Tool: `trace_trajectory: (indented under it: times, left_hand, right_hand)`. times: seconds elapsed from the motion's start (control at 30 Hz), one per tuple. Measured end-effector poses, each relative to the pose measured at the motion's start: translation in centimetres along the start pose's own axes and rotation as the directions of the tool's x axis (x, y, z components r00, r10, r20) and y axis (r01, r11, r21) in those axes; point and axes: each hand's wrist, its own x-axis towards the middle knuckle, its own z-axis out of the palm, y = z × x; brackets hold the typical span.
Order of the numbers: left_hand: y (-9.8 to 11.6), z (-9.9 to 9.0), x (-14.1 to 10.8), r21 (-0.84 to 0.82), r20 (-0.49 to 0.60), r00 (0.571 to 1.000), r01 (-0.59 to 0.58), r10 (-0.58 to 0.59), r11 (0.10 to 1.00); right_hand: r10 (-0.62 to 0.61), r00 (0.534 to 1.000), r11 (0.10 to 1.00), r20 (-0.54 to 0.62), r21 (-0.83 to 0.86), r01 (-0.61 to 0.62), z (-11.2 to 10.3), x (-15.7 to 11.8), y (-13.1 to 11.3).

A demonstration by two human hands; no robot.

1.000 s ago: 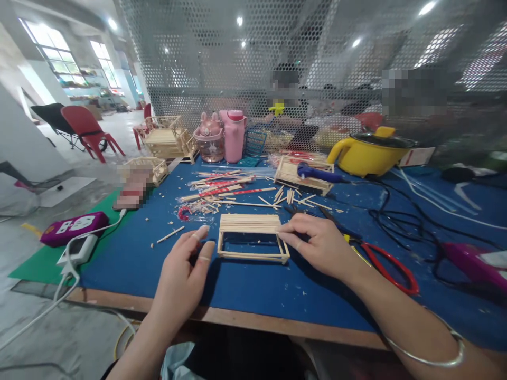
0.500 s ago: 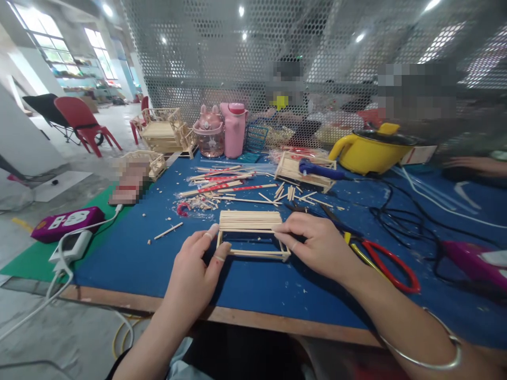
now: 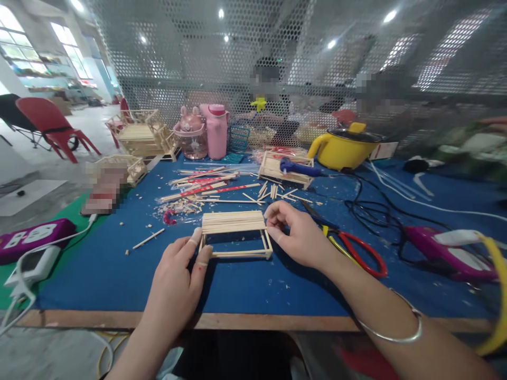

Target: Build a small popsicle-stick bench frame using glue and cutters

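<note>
A small wooden stick frame [image 3: 233, 224] lies on the blue table in front of me. Sticks laid side by side cover its far part, while the near part is open between thin rails. My left hand [image 3: 180, 269] pinches its left end between thumb and fingers. At the right end, my right hand [image 3: 295, 232] has curled fingers and thumb against the slat ends and corner; some fingertips are covered with pale wraps. Pliers with red and yellow handles [image 3: 363, 254] lie just beyond my right wrist. A single loose stick [image 3: 148, 238] lies left of the frame.
Behind are loose sticks [image 3: 209, 184] with red wrappers and a blue glue gun [image 3: 299, 168] resting on another stick piece. A yellow pot [image 3: 348, 150], pink flask [image 3: 217, 132], black cables [image 3: 360, 206] and purple power strip [image 3: 443, 253] surround the work. Mesh panel [image 3: 198, 63] stands behind.
My view has turned right, so things sit further left. My right hand has shifted from the top slats to the frame's right end. My left hand keeps its grip.
</note>
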Motion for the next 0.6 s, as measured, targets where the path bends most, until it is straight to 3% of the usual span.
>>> trace_trajectory:
  times: [0.27, 0.47, 0.6]
  left_hand:
    - [-0.2, -0.2, 0.0, -0.049, 0.064, 0.998, 0.030, -0.027, 0.998]
    - [-0.3, -0.3, 0.1, -0.091, 0.084, 0.995, 0.069, -0.062, 0.993]
    - [-0.2, -0.4, 0.1, -0.102, 0.075, 0.996, 0.059, -0.052, 0.993]
  right_hand:
    - [0.180, 0.978, 0.933, 0.106, 0.297, -0.204, 0.3, 0.6, 1.4]
    - [0.219, 0.949, 0.862, 0.228, 0.410, -0.297, -0.5, 0.7, 1.5]
    - [0.238, 0.944, 0.849, 0.227, 0.425, -0.316, -1.0, 0.7, 1.5]
